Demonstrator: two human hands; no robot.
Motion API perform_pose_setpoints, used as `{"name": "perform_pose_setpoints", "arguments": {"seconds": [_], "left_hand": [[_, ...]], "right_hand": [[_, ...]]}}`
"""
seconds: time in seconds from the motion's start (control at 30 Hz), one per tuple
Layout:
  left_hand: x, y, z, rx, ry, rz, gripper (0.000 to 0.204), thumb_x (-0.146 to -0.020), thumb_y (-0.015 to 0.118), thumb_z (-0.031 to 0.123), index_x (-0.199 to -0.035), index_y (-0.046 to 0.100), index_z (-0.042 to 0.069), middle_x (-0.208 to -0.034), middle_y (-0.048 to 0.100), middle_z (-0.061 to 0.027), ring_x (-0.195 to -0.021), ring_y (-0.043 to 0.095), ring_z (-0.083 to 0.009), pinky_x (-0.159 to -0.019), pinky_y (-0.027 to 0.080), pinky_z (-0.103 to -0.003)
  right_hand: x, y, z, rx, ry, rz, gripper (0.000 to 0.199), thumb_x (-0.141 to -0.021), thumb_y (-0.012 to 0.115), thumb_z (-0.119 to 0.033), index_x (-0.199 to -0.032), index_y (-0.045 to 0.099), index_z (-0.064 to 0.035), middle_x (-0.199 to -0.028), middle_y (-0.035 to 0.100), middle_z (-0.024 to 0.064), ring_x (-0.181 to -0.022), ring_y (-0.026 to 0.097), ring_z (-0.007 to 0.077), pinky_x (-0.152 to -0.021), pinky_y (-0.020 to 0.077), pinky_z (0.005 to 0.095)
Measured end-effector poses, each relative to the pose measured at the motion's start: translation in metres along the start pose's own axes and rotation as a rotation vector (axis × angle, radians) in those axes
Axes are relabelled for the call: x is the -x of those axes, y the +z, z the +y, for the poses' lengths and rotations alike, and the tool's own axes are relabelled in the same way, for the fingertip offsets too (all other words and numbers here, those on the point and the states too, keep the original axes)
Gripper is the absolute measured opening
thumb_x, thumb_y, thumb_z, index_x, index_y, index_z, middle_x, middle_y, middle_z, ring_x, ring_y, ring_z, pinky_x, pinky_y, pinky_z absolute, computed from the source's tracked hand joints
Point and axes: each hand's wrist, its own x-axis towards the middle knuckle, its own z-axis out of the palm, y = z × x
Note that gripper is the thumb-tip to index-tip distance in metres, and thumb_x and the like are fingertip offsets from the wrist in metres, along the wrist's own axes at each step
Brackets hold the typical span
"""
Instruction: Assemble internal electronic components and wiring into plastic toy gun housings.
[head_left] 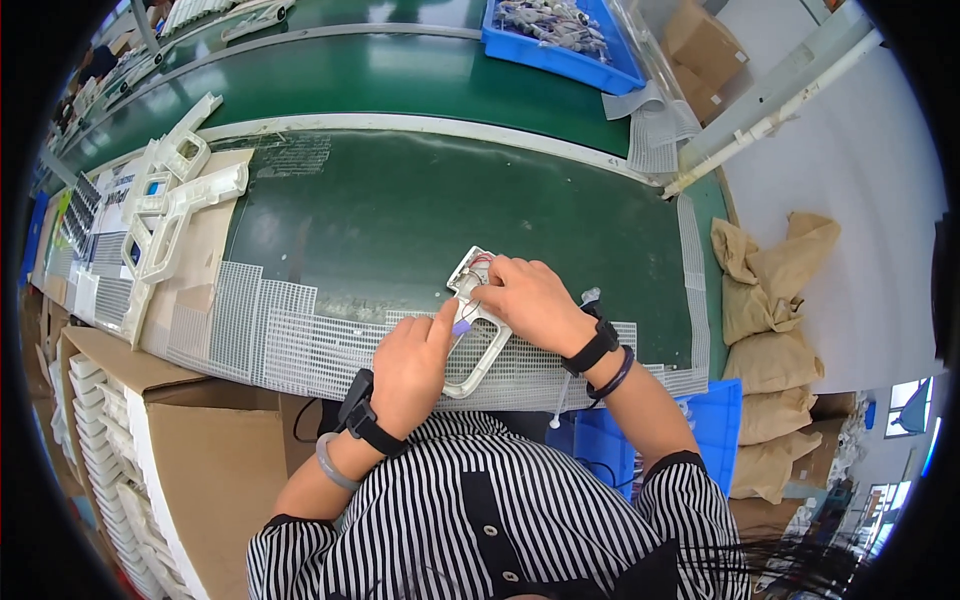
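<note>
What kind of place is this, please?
Probably a factory assembly line. Both hands, left hand and right hand, work on a white plastic shell at a green conveyor belt, with more shells stacked nearby and a blue parts bin.

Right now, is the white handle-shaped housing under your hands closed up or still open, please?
Open. The white housing lies flat on the green mat, red wires showing at its top end, with the left hand and right hand working inside it.

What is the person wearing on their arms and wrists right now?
Both hands are bare, no gloves. The left hand has a black strapped band on the wrist and a grey ring bracelet below it. The right hand has a black wrist strap plus a dark thin bangle. Short black-and-white striped sleeves with dark cuffs.
</note>
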Motion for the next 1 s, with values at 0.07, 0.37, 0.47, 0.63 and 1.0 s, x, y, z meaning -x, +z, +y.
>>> {"name": "perform_pose_setpoints", "arguments": {"seconds": [0.07,0.37,0.47,0.63,1.0], "left_hand": [[0.000,0.001,-0.003,-0.152,0.111,-0.009,0.035,-0.088,0.068,0.011,-0.123,0.065,0.007,-0.082,0.062,-0.0052,-0.077,0.061,-0.0253,-0.067,0.050,-0.040],[0.002,0.003,-0.009,-0.312,0.207,-0.069,0.030,-0.083,0.064,0.015,-0.112,0.067,0.006,-0.082,0.058,-0.0016,-0.080,0.059,-0.0192,-0.064,0.047,-0.034],[0.000,0.007,-0.011,-0.317,0.238,-0.001,0.026,-0.082,0.063,0.015,-0.107,0.067,0.006,-0.086,0.059,-0.0021,-0.082,0.059,-0.0189,-0.065,0.048,-0.033],[-0.001,0.010,-0.012,-0.288,0.262,-0.005,0.033,-0.082,0.063,0.014,-0.114,0.068,0.005,-0.088,0.056,-0.0026,-0.083,0.059,-0.0185,-0.064,0.048,-0.031],[-0.010,0.006,-0.014,-0.582,0.399,-0.277,0.050,-0.088,0.060,0.014,-0.137,0.061,0.000,-0.089,0.054,0.0002,-0.079,0.059,-0.0137,-0.058,0.050,-0.029]], "right_hand": [[-0.001,0.005,0.003,0.023,-0.005,0.005,0.016,-0.088,0.071,-0.021,-0.102,0.076,-0.0169,-0.090,0.056,0.0033,-0.086,0.060,0.0219,-0.075,0.0465,0.0387],[-0.013,0.013,0.013,0.003,0.065,-0.037,0.012,-0.088,0.073,-0.026,-0.090,0.079,-0.0169,-0.088,0.059,0.0021,-0.083,0.063,0.0215,-0.075,0.0489,0.0386],[-0.017,0.011,0.012,-0.023,0.093,-0.073,0.012,-0.088,0.072,-0.027,-0.090,0.079,-0.0170,-0.088,0.061,0.0022,-0.082,0.064,0.0224,-0.075,0.0499,0.0385],[-0.020,0.007,0.012,-0.078,0.160,-0.104,0.012,-0.087,0.072,-0.026,-0.090,0.080,-0.0174,-0.088,0.063,0.0032,-0.080,0.065,0.0244,-0.073,0.0518,0.0398],[-0.021,0.006,0.014,-0.153,0.200,-0.130,0.011,-0.083,0.074,-0.026,-0.088,0.081,-0.0208,-0.085,0.065,0.0020,-0.081,0.067,0.0234,-0.071,0.0516,0.0393]]}}
